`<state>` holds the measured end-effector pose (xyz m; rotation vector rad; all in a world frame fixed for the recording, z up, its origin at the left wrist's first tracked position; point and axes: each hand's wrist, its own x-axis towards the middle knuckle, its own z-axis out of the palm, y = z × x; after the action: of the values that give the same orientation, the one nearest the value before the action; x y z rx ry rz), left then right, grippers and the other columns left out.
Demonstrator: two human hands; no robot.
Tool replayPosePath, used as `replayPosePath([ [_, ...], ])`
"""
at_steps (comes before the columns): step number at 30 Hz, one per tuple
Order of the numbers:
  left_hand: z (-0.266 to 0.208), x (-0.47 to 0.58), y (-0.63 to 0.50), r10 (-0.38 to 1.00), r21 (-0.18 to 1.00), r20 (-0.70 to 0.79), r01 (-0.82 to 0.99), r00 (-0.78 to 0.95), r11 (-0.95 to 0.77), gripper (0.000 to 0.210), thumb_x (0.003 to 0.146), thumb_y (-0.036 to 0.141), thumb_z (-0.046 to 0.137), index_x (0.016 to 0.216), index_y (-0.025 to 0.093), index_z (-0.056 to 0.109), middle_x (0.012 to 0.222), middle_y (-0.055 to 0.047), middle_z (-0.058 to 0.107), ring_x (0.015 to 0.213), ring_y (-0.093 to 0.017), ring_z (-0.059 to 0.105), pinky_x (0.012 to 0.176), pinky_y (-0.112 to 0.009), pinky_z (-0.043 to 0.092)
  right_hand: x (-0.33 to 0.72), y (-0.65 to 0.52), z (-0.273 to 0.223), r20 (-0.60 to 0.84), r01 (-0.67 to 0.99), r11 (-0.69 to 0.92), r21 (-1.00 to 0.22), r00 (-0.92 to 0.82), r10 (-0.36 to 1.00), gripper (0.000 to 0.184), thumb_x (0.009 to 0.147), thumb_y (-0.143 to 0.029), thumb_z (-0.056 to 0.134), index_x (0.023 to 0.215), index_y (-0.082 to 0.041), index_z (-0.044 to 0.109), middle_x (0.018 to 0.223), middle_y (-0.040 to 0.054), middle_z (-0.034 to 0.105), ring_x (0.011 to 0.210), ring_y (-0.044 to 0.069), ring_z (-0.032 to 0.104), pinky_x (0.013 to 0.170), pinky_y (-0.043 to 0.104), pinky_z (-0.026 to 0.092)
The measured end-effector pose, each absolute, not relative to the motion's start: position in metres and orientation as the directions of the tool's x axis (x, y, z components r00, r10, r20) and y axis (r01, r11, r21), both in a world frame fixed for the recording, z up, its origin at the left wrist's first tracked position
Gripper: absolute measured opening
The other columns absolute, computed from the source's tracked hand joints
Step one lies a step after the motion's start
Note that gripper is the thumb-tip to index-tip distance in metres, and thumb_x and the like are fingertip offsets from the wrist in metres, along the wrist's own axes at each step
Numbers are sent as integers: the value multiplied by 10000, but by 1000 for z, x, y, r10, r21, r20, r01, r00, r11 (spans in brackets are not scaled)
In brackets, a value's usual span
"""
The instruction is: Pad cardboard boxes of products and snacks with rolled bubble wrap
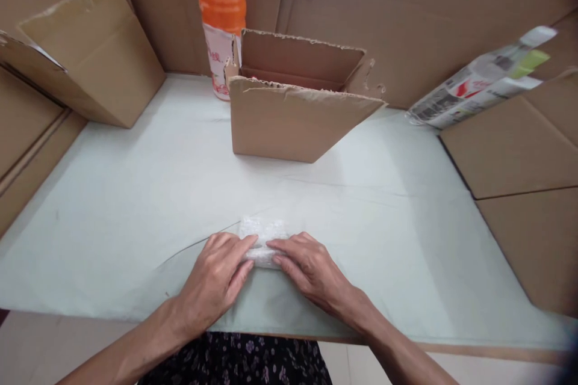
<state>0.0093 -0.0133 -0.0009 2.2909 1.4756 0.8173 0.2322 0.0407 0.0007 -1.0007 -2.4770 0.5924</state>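
Bare forearms [139,340] reach in from the bottom edge. At lower centre, the left hand [220,266] and right hand [312,263] pinch opposite ends of a partly rolled bubble wrap [264,257], its flat part lying just beyond their fingertips. An open cardboard box [280,123] stands at upper centre.

**Counted one left hand [219,266], one right hand [312,264], one piece of bubble wrap [264,228]**

Made two hands in all. Added one orange bottle [222,6], one central carton [289,123] and one left carton [106,60]. Found at least one far-left carton [24,114] and at least one right-edge carton [510,147], without reaching a firm total for cartons. Saw at least one clear bottle [472,78], but could not tell the exact number. Noted one pale cloth [167,174] and one dark flowered garment [257,361].
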Motion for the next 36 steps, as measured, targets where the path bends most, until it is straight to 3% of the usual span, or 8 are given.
replayPosePath([
  [6, -7, 7, 7, 943, 462, 280, 836, 179, -296, 312, 979, 233, 535, 1279, 149, 565, 1051, -104, 684, 955, -260, 628, 836, -439, 532, 225, 37, 11, 308, 631, 727, -271, -658, 687, 254, 979, -254, 556, 1194, -171, 663, 1173, 152, 692, 1015, 281, 617, 831, 431, 470],
  [9, -6, 4, 6, 972, 613, 229, 769, 47, -181, 382, 967, 294, 559, 1328, 169, 538, 1112, -109, 657, 982, -244, 643, 839, -420, 563, 222, 41, 4, 259, 609, 743, -277, -698, 668, 229, 985, -221, 533, 1156, -170, 676, 1110, 125, 726, 928, 259, 629, 790, 421, 464],
  [14, -1, 7, -14, 984, 945, -92, 297, -150, 133, 610, 919, 335, 612, 1464, 185, 382, 1182, -136, 651, 941, -197, 701, 770, -336, 611, 219, 46, -4, 276, 535, 567, -626, -529, 803, 171, 990, -219, 539, 1058, -196, 694, 974, 71, 763, 884, 206, 682, 811, 368, 500],
  [20, 4, 24, -12, 948, 948, -316, -61, -48, 313, 685, 937, 302, 551, 1538, 151, 258, 1062, -98, 738, 939, -175, 734, 886, -327, 607, 222, 36, 10, -44, 343, 175, -923, -546, 837, 145, 965, -294, 579, 947, -207, 694, 907, 28, 740, 843, 175, 682, 785, 291, 533],
  [23, 9, 26, -8, 973, 970, -224, 80, -55, 228, 695, 927, 282, 575, 1549, 204, 275, 1044, -65, 738, 902, -157, 732, 819, -277, 614, 231, 43, 22, -33, 337, 201, -920, -578, 816, 217, 925, -395, 645, 1013, -207, 708, 1030, 64, 724, 978, 212, 660, 886, 339, 522],
  [26, 13, 26, -5, 998, 946, -38, 324, 59, 17, 672, 880, 200, 623, 1505, 254, 382, 985, -24, 724, 888, -148, 723, 815, -261, 608, 235, 52, 30, -110, 341, 95, -935, -535, 838, 436, 852, -498, 708, 1170, -201, 682, 990, 58, 708, 863, 192, 636, 760, 301, 523],
  [31, 6, 31, -5, 951, 794, 305, 564, -48, -227, 593, 914, 196, 614, 1471, 253, 419, 1076, -68, 693, 985, -186, 706, 862, -321, 617, 226, 56, 22, -198, 239, -97, -966, -449, 871, 309, 879, -489, 662, 841, -182, 659, 712, -8, 606, 660, 127, 533, 623, 239, 439],
  [36, -9, 35, -10, 852, 601, 523, 702, 15, -382, 450, 899, 166, 642, 1338, 219, 558, 1190, -127, 692, 1097, -246, 682, 914, -371, 601, 221, 53, 5, -201, 134, -167, -977, -304, 931, 347, 872, -535, 662, 879, -190, 625, 726, -5, 605, 652, 130, 544, 596, 236, 448],
])
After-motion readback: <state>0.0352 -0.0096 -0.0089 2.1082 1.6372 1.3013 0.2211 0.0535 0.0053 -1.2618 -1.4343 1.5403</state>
